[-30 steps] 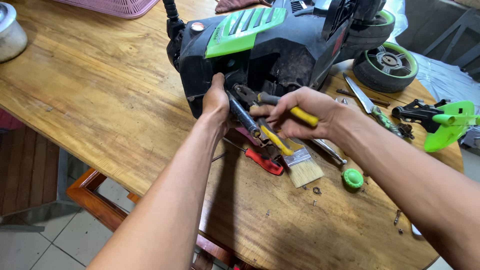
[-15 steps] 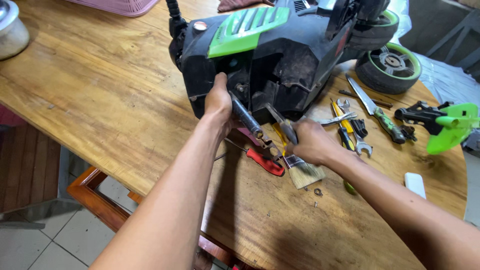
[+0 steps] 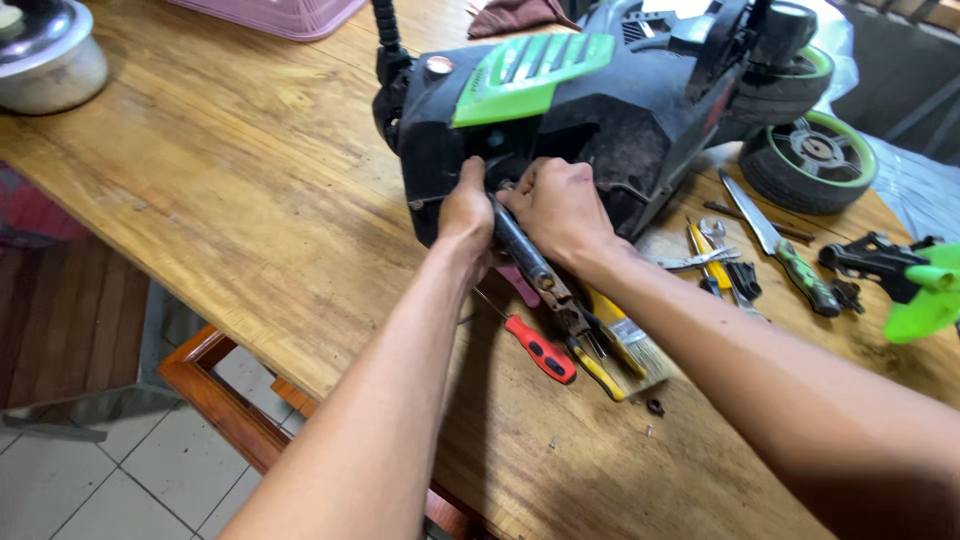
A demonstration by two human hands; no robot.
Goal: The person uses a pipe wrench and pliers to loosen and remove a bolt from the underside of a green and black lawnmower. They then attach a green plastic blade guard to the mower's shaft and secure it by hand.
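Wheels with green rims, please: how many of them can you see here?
2. One loose wheel lies flat on the wooden table to the right of the black and green machine; the other wheel is mounted on it. More may be hidden.

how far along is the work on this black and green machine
Done: one wheel is already off and lies on the wooden table, with a knife, a paintbrush and a red-handled screwdriver laid out. In hand: the left hand and right hand press at the open side of the machine, around a dark cylindrical part. Left: the housing isn't closed.
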